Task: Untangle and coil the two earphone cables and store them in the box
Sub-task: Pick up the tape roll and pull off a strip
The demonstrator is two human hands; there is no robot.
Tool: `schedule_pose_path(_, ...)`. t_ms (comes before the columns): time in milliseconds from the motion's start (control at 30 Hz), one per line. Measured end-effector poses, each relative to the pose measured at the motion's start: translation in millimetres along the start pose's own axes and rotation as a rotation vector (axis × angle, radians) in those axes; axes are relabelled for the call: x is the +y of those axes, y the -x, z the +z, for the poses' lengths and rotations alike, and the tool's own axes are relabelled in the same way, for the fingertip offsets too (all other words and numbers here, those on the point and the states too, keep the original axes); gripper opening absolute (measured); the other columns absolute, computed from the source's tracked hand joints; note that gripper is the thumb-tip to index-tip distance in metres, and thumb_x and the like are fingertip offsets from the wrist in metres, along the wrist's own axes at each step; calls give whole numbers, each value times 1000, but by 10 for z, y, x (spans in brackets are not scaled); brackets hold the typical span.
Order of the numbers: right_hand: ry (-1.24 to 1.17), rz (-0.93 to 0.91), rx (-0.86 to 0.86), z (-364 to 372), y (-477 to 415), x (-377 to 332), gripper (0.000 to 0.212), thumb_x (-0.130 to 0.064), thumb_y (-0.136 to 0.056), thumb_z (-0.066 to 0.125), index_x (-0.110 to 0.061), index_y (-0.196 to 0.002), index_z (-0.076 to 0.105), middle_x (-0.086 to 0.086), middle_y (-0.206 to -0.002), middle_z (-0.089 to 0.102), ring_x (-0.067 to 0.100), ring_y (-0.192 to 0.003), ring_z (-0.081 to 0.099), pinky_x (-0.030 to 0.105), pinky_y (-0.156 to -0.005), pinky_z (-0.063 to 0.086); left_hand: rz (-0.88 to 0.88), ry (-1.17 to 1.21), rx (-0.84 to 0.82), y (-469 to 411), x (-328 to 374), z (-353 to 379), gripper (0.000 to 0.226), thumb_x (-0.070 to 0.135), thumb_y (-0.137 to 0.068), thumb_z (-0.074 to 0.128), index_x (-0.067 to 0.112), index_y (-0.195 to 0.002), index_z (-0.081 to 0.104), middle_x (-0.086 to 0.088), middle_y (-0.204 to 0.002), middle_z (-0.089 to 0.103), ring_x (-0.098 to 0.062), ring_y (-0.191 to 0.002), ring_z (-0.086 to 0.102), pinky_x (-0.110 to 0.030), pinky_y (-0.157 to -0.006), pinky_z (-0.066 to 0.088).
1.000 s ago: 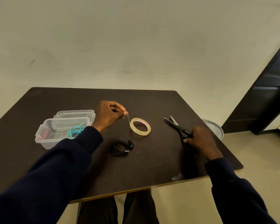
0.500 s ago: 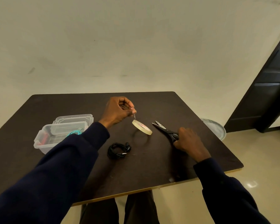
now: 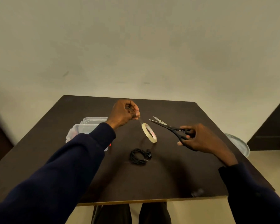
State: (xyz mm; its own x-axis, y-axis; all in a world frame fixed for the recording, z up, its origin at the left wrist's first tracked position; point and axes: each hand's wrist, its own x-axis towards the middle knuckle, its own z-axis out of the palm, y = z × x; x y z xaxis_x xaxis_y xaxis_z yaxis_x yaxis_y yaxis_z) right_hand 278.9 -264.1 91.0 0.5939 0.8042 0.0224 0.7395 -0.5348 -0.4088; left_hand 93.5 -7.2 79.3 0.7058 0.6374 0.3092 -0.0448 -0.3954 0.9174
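A coiled black earphone cable (image 3: 141, 156) lies on the dark table (image 3: 168, 175), near the middle. My left hand (image 3: 124, 113) pinches the free end of a clear tape strip; the tape roll (image 3: 149, 133) hangs tilted from it, its lower edge on or just above the table. My right hand (image 3: 199, 138) grips black scissors (image 3: 173, 129), blades open, tips pointing at the tape. The clear plastic box (image 3: 81, 128) stands at the left, largely hidden by my left sleeve; the teal cable in it is out of sight.
The box lid (image 3: 94, 119) lies just behind the box. A round grey dish (image 3: 239, 143) shows past the table's right edge. A dark door frame stands at the far right. My knees are below the front edge.
My left hand rose, pulling the tape roll up on its edge. My right hand picked the scissors up off the table and carried them left towards the tape, blades opened.
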Motion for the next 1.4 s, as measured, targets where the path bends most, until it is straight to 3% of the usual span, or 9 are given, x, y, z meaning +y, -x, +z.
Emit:
schedule_pose_path(267,35,-191,-132,-145,-202,-557,78,-47,-69,89,-28,-138,59,3,-128,69,11,-112,66,24,-87,53,-7,-32,37,-25,-91,-230,11,-3,-83,77,-1,-91,69,-19,-92,72,-30,-85,75,-42,-76,64)
schedule_pose_path(333,66,-207,-152,-183,-284,-639,77,-44,-70,89,-26,-138,59,4,-127,70,8,-108,66,20,-82,50,-3,-51,44,-27,-103,-252,11,-1,-83,77,-1,-91,69,-18,-91,73,-28,-84,76,-42,-76,64)
schedule_pose_path(433,129,-219,-180,-163,-417,-715,74,-44,-69,89,-26,-135,61,-3,-110,74,-10,-73,59,6,-60,38,6,-69,58,-45,-109,-281,11,0,-83,77,0,-91,69,-16,-90,73,-27,-83,76,-42,-75,64)
schedule_pose_path(600,176,-222,-173,-102,-543,-824,72,-42,-71,88,-22,-135,62,-3,-107,75,-7,-55,51,9,-53,33,19,-112,59,-55,-99,-291,13,1,-83,77,-1,-93,69,-15,-91,73,-27,-85,75,-38,-74,64)
schedule_pose_path(700,184,-230,-176,-91,-579,-893,67,-38,-73,87,-19,-132,64,-19,-70,58,-12,-48,52,8,-51,30,27,-130,61,-48,-93,-279,13,0,-83,77,-2,-94,69,-15,-91,73,-26,-83,75,-38,-75,64)
schedule_pose_path(933,198,-254,-120,-34,-647,-939,56,-32,-77,85,-15,-127,68,-22,-70,53,-1,-57,45,13,-53,29,30,-143,67,-56,-95,-255,13,1,-82,79,0,-91,69,-13,-89,74,-24,-82,75,-39,-75,64)
schedule_pose_path(1067,219,-267,-90,-10,-653,-944,47,-28,-79,84,-19,-124,70,-4,-106,74,-5,-61,45,14,-54,30,32,-140,76,-51,-110,-246,12,1,-83,78,0,-91,69,-13,-88,73,-23,-81,75,-39,-74,64)
schedule_pose_path(1200,217,-242,-66,-13,-633,-937,43,-28,-80,83,-22,-121,72,-15,-77,61,-1,-55,43,15,-51,29,24,-122,105,-62,-140,-249,12,2,-83,78,1,-91,69,-13,-88,73,-23,-81,75,-39,-74,64)
schedule_pose_path(1400,197,-236,-63,5,-612,-899,40,-28,-81,82,-22,-120,73,-18,-74,58,0,-53,42,13,-50,28,21,-109,127,-63,-153,-244,11,2,-84,77,2,-93,69,-12,-89,73,-22,-80,76,-37,-75,64)
